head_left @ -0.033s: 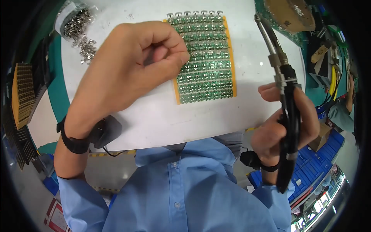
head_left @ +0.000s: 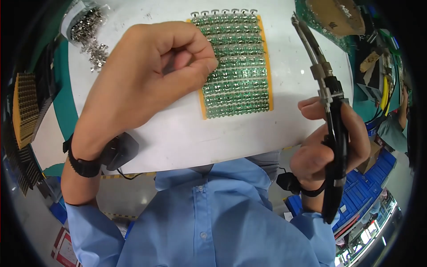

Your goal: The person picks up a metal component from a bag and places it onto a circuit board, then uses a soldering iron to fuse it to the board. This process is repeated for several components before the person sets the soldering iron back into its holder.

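A panel of small green circuit boards [head_left: 238, 73] lies on the white table, edged by yellow strips, with rows of shiny metal parts across it. Over its left edge, my left hand [head_left: 164, 71] has thumb and forefinger pinched together; whatever is between the fingertips is hidden. My right hand [head_left: 322, 142] is wrapped round the black handle of a soldering iron [head_left: 336, 155], right of the panel. Its metal tip points up and away, raised off the panel, with a thin metal tube running alongside. A black band with a dark box sits on each wrist.
Loose metal parts [head_left: 98, 58] spill from a clear container [head_left: 73, 18] at the far left of the table [head_left: 178, 147]. A brown piece on a green surface [head_left: 338, 18] lies at the far right. Blue bins [head_left: 364, 187] stand low on the right; yellow-edged panels [head_left: 26, 109] stand at the left.
The soldering iron and my right hand have shifted slightly to the right. My left hand stays almost in place at the panel.
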Demonstrator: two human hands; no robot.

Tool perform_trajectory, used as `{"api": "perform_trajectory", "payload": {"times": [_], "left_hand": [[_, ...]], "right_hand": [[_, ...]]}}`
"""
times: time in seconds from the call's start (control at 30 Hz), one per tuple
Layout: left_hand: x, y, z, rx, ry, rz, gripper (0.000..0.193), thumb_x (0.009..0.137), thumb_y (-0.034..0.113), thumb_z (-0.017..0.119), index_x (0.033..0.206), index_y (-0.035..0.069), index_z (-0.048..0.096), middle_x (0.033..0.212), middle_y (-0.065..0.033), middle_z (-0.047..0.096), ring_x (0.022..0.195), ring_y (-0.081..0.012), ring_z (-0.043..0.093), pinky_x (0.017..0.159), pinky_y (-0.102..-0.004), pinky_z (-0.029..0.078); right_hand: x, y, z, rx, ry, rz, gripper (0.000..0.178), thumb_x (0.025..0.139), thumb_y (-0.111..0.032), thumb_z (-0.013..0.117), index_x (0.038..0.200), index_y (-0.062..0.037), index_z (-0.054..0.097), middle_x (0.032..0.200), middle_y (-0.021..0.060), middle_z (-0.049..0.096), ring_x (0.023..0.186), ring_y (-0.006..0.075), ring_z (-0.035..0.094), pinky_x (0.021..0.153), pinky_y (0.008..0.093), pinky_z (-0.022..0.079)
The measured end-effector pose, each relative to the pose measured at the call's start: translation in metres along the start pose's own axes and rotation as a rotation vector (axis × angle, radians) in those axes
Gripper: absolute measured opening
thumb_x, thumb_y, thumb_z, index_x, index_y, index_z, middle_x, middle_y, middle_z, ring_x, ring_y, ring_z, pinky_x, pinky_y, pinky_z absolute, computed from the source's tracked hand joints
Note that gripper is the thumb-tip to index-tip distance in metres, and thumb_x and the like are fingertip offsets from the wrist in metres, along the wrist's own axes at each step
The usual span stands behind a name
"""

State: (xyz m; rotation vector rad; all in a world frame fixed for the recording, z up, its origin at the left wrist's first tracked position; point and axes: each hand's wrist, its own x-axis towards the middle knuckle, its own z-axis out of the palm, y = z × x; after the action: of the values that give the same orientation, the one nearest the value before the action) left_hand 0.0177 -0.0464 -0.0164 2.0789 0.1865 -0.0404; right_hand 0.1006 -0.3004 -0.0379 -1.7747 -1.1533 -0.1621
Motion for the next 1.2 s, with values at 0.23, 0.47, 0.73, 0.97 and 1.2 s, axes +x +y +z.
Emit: {"api": "perform_trajectory", "payload": {"times": [0.23,0.47,0.73,0.97,1.2], "left_hand": [[0.002,0.0,0.006,0.047,-0.027,0.012,0.005,0.083,0.005,0.066,0.082,0.001,0.063,0.07,0.0071,0.052,0.063,-0.0019,0.037,0.057,-0.0181,0.03],[0.008,0.013,0.005,0.087,-0.1,-0.191,0.008,0.08,0.004,0.069,0.084,0.0,0.063,0.072,0.0049,0.053,0.063,-0.0034,0.039,0.057,-0.0196,0.031],[0.009,0.018,-0.004,0.1,-0.098,-0.31,0.011,0.079,0.004,0.071,0.086,0.0,0.063,0.074,0.0034,0.053,0.064,-0.0044,0.04,0.056,-0.0206,0.032],[0.008,0.008,-0.005,0.078,-0.086,-0.289,0.012,0.078,0.004,0.071,0.087,0.0,0.063,0.074,0.003,0.053,0.064,-0.0048,0.04,0.056,-0.0209,0.032],[0.009,-0.001,-0.004,0.066,-0.081,-0.263,0.013,0.078,0.004,0.071,0.087,0.0,0.063,0.075,0.0025,0.053,0.064,-0.0053,0.04,0.056,-0.0212,0.032]], "right_hand": [[-0.002,0.011,-0.007,0.033,-0.146,-0.091,0.062,0.095,-0.053,0.042,0.127,-0.0002,0.033,0.086,0.0199,0.063,0.07,0.0251,0.065,0.064,0.038,0.055],[0.002,0.018,-0.011,0.156,-0.248,-0.185,0.067,0.094,-0.056,0.041,0.129,0.0004,0.033,0.083,0.0204,0.063,0.065,0.025,0.065,0.058,0.0388,0.055],[0.013,0.007,-0.003,0.212,-0.36,-0.21,0.068,0.09,-0.058,0.051,0.121,0.0023,0.051,0.067,0.0145,0.063,0.057,0.0222,0.06,0.051,0.0321,0.043],[0.016,0.007,0.002,0.237,-0.36,-0.15,0.062,0.09,-0.054,0.056,0.121,-0.0004,0.054,0.066,0.015,0.063,0.057,0.0214,0.058,0.052,0.032,0.042],[0.017,0.009,-0.002,0.261,-0.412,-0.132,0.061,0.089,-0.052,0.059,0.122,-0.001,0.054,0.068,0.016,0.064,0.057,0.0213,0.058,0.051,0.0322,0.041]]}}
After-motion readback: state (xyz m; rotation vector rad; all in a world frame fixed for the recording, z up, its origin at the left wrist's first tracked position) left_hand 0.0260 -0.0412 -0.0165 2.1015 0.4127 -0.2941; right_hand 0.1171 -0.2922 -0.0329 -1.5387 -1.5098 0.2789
